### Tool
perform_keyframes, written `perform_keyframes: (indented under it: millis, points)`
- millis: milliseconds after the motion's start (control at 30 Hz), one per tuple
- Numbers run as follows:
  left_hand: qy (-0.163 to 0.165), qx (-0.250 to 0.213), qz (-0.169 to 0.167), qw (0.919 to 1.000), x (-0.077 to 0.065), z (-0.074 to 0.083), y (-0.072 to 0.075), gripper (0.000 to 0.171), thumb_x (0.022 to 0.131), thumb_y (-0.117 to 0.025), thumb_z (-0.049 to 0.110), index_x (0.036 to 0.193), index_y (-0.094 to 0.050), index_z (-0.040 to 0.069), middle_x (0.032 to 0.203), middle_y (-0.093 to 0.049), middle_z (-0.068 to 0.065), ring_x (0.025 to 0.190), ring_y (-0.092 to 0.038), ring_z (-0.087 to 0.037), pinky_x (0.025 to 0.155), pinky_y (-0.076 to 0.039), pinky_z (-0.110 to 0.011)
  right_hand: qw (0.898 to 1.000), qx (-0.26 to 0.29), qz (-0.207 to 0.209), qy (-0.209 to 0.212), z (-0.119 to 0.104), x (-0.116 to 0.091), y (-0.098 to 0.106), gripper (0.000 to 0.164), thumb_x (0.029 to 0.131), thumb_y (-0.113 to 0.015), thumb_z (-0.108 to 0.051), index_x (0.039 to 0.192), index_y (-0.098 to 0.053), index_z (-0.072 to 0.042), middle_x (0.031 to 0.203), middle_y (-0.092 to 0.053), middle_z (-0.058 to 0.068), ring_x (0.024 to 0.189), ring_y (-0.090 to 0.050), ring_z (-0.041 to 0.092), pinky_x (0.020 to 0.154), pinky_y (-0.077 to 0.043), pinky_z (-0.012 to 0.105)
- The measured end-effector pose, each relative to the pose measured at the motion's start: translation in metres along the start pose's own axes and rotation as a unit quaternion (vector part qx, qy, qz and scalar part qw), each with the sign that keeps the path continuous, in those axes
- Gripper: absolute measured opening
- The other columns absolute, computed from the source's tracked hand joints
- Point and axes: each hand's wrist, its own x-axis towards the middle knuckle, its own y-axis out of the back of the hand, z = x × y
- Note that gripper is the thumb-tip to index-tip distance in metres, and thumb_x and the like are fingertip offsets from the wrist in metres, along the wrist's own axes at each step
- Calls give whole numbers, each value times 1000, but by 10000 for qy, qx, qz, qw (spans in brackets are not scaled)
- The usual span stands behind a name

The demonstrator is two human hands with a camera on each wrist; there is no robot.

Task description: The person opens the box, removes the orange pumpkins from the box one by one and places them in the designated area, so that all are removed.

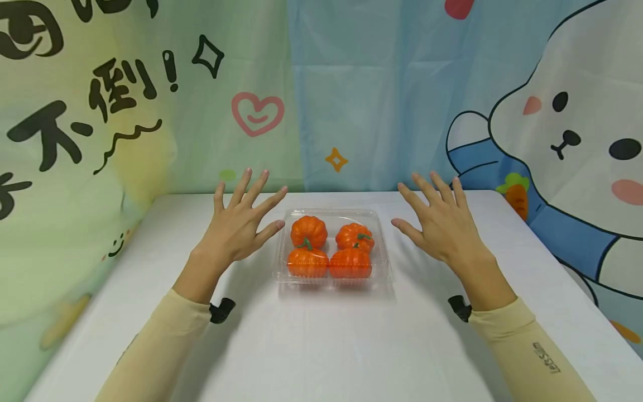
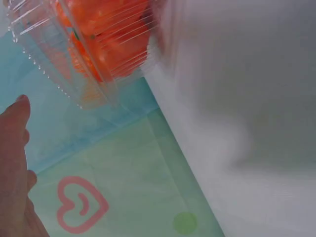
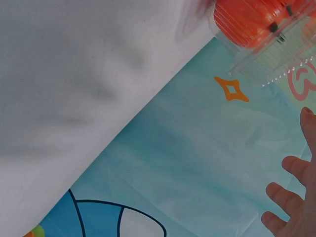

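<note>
A clear plastic box [image 1: 384, 257] sits on the white table between the two hands. Several small orange pumpkins [image 1: 308, 262] with green stems lie inside it, in two rows. To the left of the box, the left hand [image 1: 242, 215] is held with its fingers spread, touching nothing. On the other side, the right hand [image 1: 439, 223] has its fingers spread too and stands apart from the box. Both wrist views show the ridged wall of the box and only part of each hand.
The white table [image 1: 331, 346] ends at the back against a printed cloth [image 1: 346, 100] with a heart, a white cartoon animal and black writing. Cream sleeves [image 1: 522, 340] cover the forearms, and a small black device [image 1: 459, 307] sits at each wrist.
</note>
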Motion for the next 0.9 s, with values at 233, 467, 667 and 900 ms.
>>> perform_keyframes:
  millis: [233,467,667,900]
  points:
    - [9,38,-50,10000,-6,1,-3,66,102,-37,67,162,-21,45,174,1,1,159,14,-25,117,-1,-73,9999,-20,85,113,-1,-4,-5,71,97,-63,-55,156,-45,-19,163,-35,16,152,-24,44,122,-6,66]
    - [-7,14,-29,10000,-12,1,-6,66,102,-39,67,162,-24,44,174,-1,1,159,11,-27,117,-2,-73,9996,-40,147,221,-4,-8,-7,70,96,-64,-54,154,-47,-19,162,-37,16,151,-26,44,122,-10,66]
    - [-36,20,44,10000,-17,-3,-6,66,102,-41,66,162,-25,43,174,-4,0,160,7,-29,115,-7,-75,9991,-36,271,325,-5,-8,-9,70,95,-65,-53,153,-48,-18,161,-39,15,151,-26,43,122,-11,65]
    - [-28,-46,-19,10000,-24,-3,-10,66,101,-44,66,161,-25,44,174,-4,0,159,7,-34,115,-8,-75,9987,-18,256,447,-7,-9,-10,70,95,-64,-53,153,-48,-18,161,-39,15,151,-27,44,122,-12,65]
